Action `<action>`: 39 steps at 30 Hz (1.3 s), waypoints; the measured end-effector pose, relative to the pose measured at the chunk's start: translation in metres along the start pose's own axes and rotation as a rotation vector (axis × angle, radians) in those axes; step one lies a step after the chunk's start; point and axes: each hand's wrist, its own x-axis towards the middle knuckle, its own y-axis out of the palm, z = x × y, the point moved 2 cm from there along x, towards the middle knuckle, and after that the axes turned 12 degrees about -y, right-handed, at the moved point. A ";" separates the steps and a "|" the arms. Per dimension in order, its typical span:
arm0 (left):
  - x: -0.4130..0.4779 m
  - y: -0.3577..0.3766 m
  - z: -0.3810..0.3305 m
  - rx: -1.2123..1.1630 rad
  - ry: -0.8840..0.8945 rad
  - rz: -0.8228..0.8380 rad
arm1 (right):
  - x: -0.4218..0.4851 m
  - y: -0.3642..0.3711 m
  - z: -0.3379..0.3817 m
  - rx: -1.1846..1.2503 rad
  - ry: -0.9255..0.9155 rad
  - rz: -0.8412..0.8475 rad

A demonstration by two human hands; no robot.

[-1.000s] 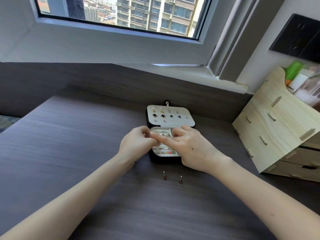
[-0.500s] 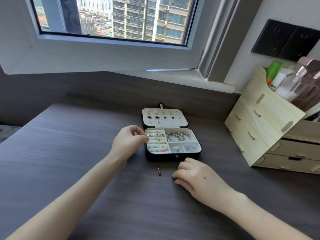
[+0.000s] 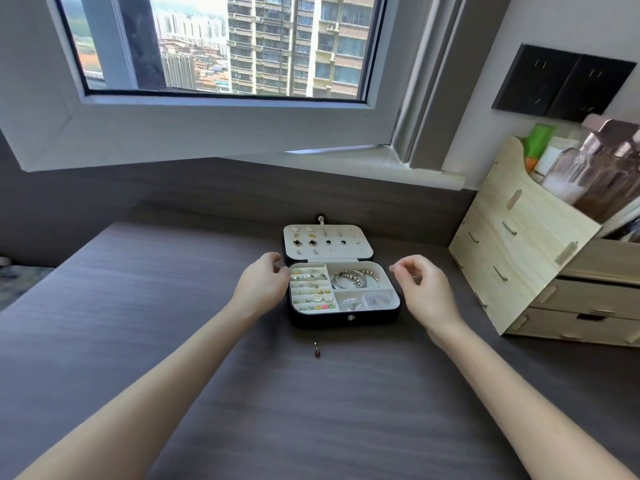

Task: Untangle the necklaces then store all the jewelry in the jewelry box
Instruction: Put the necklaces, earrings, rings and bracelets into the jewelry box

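Now the jewelry box is being flanked: left hand loosely curled, right hand pinched, contents unclear. Behind both fingertips, the red stud is being judged light, slippery: pinch the bead.

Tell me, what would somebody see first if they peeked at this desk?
Probably the open jewelry box in the middle of the dark desk, full of rings, bracelets and earrings, with the left hand and right hand either side of it. Next, one little red earring lying alone in front of it, and the big window above showing tall buildings.
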 end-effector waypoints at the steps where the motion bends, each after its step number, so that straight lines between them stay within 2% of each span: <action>1: 0.003 0.002 -0.003 -0.046 -0.022 0.028 | 0.002 0.003 -0.004 0.091 0.062 -0.004; 4: 0.014 0.004 -0.013 -0.199 -0.106 0.070 | 0.000 0.007 -0.003 0.245 0.155 -0.021; 6: 0.019 0.004 -0.022 -0.211 -0.131 0.060 | -0.004 0.008 -0.001 0.284 0.176 -0.028; 12: 0.022 0.009 -0.030 -0.163 -0.150 0.033 | -0.024 0.005 0.000 0.305 0.165 -0.036; 21: -0.005 0.008 0.000 -0.368 -0.135 0.084 | -0.071 -0.007 0.008 0.476 0.174 -0.022; 28: -0.030 0.003 0.018 -0.370 -0.112 0.081 | -0.096 -0.017 0.014 0.497 0.202 -0.003; 31: -0.033 -0.001 0.017 -0.236 -0.090 0.069 | -0.087 -0.026 0.023 0.355 0.127 -0.046; 33: -0.033 -0.005 0.012 0.030 -0.031 -0.016 | -0.076 -0.030 0.033 0.328 0.081 -0.079; 35: -0.037 -0.009 0.002 0.244 0.129 -0.187 | -0.064 -0.030 0.043 0.471 0.113 -0.073; 37: -0.052 -0.008 -0.015 0.158 0.347 -0.229 | -0.054 -0.024 0.052 0.706 0.199 -0.031; 39: -0.069 -0.003 -0.034 -0.014 0.535 -0.079 | -0.046 -0.018 0.062 0.926 0.283 0.012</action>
